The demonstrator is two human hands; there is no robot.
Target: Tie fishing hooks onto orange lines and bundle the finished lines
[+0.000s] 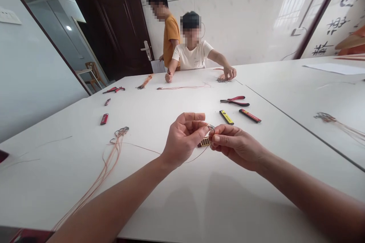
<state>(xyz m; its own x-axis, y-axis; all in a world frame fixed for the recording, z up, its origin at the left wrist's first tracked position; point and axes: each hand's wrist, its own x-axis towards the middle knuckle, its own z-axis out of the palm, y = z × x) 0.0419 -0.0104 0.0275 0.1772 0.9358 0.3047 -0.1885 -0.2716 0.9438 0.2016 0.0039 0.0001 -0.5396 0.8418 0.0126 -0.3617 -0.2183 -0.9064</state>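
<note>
1. The left hand (185, 136) and the right hand (236, 142) pinched a small, curved, silver metal piece (211, 127) between thumbs and fingers, above the table in front of the person. It looked light, hard and maybe slippery. The round bend seemed the best place to hold, in case an end was sharp.
2. A thin, copper-coloured string (197, 157) hung by the right hand. It looked soft and bendy, and likely to tangle.
3. Under the hands sat a black-and-gold patterned thing (204, 142), partly hidden.
4. Farther on lay a yellow-and-black plastic lighter (226, 117) and a red-and-black plastic lighter (250, 115). Their print was too small to read.
5. Far right, a pale wall panel (327, 40) had big, dark brush writing, too slanted to read surely.
</note>
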